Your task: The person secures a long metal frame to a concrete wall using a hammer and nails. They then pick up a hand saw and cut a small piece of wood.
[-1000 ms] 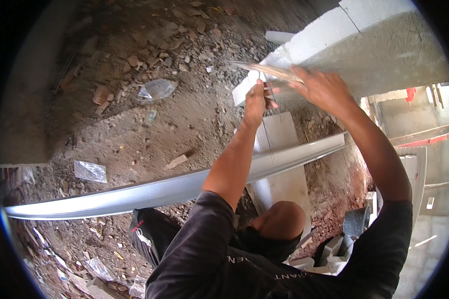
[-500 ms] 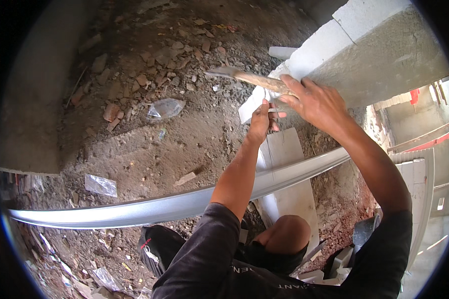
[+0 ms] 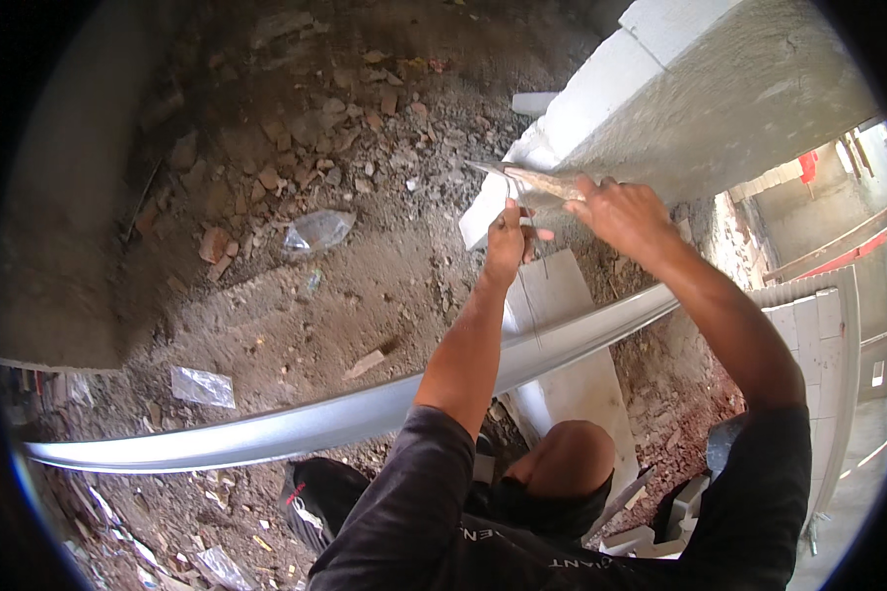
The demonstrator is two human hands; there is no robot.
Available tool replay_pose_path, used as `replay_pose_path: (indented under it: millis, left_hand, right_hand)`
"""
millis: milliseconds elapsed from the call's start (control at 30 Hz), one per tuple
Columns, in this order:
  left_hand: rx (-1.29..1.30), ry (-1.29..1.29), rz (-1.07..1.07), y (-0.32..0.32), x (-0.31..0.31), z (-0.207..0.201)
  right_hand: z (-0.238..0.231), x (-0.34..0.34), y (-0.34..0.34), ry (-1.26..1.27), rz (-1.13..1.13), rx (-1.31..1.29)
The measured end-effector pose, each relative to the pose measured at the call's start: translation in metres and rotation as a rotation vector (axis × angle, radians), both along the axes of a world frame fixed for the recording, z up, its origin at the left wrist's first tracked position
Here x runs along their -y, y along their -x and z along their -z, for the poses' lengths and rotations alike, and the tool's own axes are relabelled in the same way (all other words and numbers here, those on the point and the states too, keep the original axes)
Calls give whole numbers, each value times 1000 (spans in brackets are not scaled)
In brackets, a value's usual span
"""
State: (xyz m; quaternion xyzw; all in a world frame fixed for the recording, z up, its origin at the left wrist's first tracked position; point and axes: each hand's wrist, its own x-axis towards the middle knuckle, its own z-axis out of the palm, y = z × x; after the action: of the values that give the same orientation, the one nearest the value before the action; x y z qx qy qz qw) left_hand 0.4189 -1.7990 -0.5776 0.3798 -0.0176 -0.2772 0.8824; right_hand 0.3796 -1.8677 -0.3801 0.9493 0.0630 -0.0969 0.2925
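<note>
Nearest you, your bent knee (image 3: 574,458) shows below a long silver metal channel (image 3: 345,419), which lies across a pale board (image 3: 586,394). Beyond it, your left hand (image 3: 508,241) is partly curled, thumb raised, beside the end of a pale block wall (image 3: 601,89); you cannot tell whether it pinches anything. Your right hand (image 3: 629,219) is closed around a wooden-handled tool (image 3: 547,182), its metal end pointing left, just above your left thumb. Farther left lie clear plastic (image 3: 320,230) and, past it, broken rubble (image 3: 315,148).
</note>
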Motion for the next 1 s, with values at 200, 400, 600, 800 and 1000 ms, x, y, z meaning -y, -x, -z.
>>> replay_pose_path:
  millis: [200, 400, 600, 800, 1000]
  left_hand:
    - [121, 20, -203, -12, -7, 24]
    - [90, -85, 12, -7, -5, 10]
    - [166, 120, 8, -18, 0, 38]
    - [-256, 187, -152, -26, -2, 23]
    - [73, -97, 21, -12, 7, 9]
  right_hand:
    - [-5, -49, 6, -321, -573, 140]
    - [-3, -20, 9, -158, 88, -1]
    - [8, -18, 6, -334, -37, -19]
    - [18, -44, 8, -419, -303, 184]
    - [13, -16, 14, -312, 272, -64]
